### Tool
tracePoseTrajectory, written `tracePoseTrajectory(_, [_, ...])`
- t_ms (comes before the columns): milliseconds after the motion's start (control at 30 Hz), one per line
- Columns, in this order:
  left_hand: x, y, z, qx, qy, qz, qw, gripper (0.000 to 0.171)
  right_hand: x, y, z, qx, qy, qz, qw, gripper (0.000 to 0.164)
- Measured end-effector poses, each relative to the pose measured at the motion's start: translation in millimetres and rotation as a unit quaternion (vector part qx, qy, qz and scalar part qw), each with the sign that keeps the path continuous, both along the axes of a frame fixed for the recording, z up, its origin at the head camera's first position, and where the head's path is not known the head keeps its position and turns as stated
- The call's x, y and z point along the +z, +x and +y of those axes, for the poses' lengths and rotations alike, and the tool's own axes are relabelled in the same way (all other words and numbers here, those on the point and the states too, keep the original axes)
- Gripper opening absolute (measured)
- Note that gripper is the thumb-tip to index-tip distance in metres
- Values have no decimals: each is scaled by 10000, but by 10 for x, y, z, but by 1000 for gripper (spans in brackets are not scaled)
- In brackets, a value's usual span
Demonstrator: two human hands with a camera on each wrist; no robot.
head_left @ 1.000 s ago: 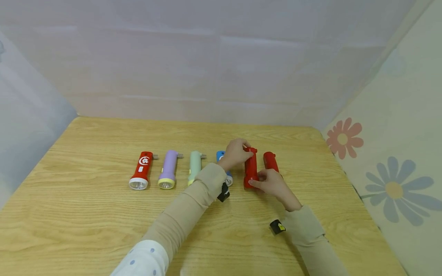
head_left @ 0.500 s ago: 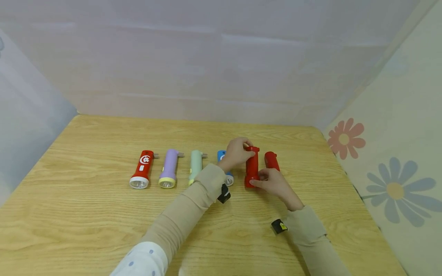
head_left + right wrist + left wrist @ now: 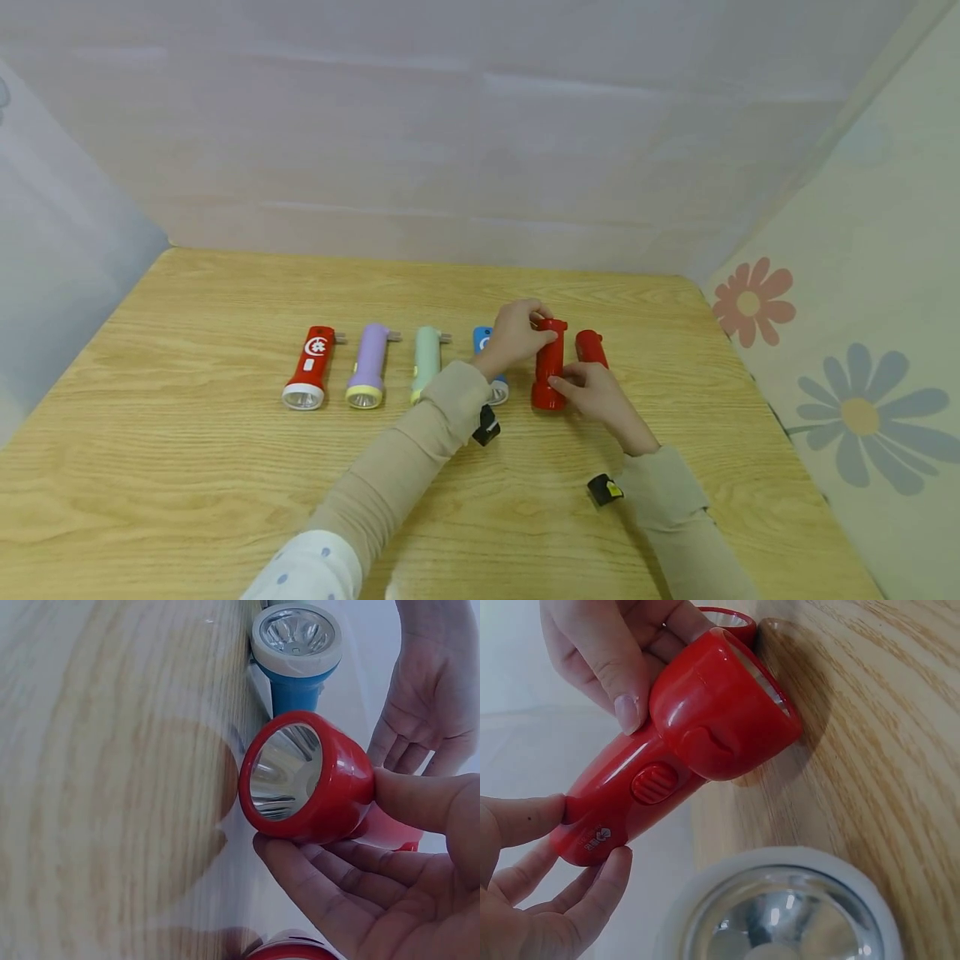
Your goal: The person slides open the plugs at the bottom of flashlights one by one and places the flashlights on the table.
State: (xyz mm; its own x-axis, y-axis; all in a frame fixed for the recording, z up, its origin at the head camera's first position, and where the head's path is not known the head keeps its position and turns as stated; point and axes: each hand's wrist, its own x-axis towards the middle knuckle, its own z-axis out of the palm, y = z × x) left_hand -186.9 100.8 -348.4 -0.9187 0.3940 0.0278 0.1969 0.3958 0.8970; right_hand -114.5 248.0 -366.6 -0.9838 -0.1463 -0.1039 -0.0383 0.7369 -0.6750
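Note:
A red flashlight (image 3: 550, 358) is held between my two hands, its lamp end towards me. In the head view, my left hand (image 3: 516, 337) pinches the tail end. My right hand (image 3: 600, 396) grips the flashlight near its head, thumb at the neck. The left wrist view shows the ribbed switch (image 3: 655, 784) and a small white print on the body. Its reflector (image 3: 286, 772) shows in the right wrist view, the rim touching or very close to the table. Partly behind my left hand lies a blue flashlight (image 3: 295, 652) with a white head.
Another red flashlight (image 3: 590, 347) lies to the right, partly hidden by my right hand. Leftward in a row lie a green flashlight (image 3: 427, 358), a purple one (image 3: 369, 358) and a red one with a white head (image 3: 307, 367). All are on the wooden table (image 3: 225, 467).
My right thumb has slid from the flashlight's head up to its neck. Both hands and the held flashlight appear slightly further right. The other flashlights keep their places.

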Motion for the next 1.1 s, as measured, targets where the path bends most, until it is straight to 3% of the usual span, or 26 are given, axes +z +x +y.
tracePoseTrajectory(267, [-33, 13, -13, 7, 328, 5, 9995, 24, -34, 13, -3, -54, -50, 113, 9999, 25])
tracePoseTrajectory(500, [-59, 7, -43, 302, 906, -439, 9945, 24, -8, 44, -33, -106, -58, 155, 9998, 24])
tracePoseTrajectory(1100, [-2, 82, -68, 555, 1118, -536, 9907, 20, -10, 73, -32, 67, 20, 396, 9992, 24])
